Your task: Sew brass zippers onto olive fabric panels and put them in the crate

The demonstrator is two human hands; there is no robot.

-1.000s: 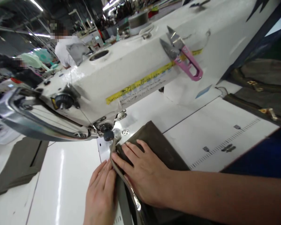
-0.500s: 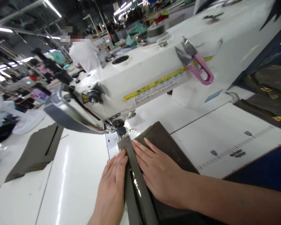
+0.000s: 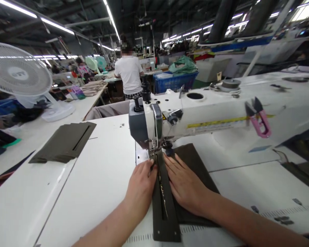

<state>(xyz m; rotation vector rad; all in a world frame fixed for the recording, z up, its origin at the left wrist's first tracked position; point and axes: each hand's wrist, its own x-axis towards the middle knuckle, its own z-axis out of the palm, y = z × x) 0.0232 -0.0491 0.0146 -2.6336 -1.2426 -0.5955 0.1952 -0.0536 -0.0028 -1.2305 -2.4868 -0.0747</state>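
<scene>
A narrow dark olive strip (image 3: 158, 219) with a long slot runs lengthwise under the sewing machine's presser foot (image 3: 154, 155). In its slot lies a zipper (image 3: 161, 185) with shiny gold teeth. My left hand (image 3: 142, 181) is closed at the strip's left edge, fingers bent and thumb against it, just in front of the foot. On the other side my right hand (image 3: 185, 181) lies flat with fingers stretched out, pressing the strip's right edge and a wider olive fabric piece (image 3: 195, 161) beneath. The needle tip is too small to make out.
A stack of slotted olive panels (image 3: 64, 140) lies left on the white table (image 3: 98, 192). Pink-handled snips (image 3: 260, 120) rest against the machine arm (image 3: 221, 109). A white fan (image 3: 18, 73) stands at far left. Beyond the machine are a person in white (image 3: 128, 73) and a blue crate (image 3: 175, 82).
The view has levelled and shifted, showing more of the room and the strip's near end. The left hand's fingers, earlier stretched flat, are now bent at the strip's edge; the right hand stays flat.
</scene>
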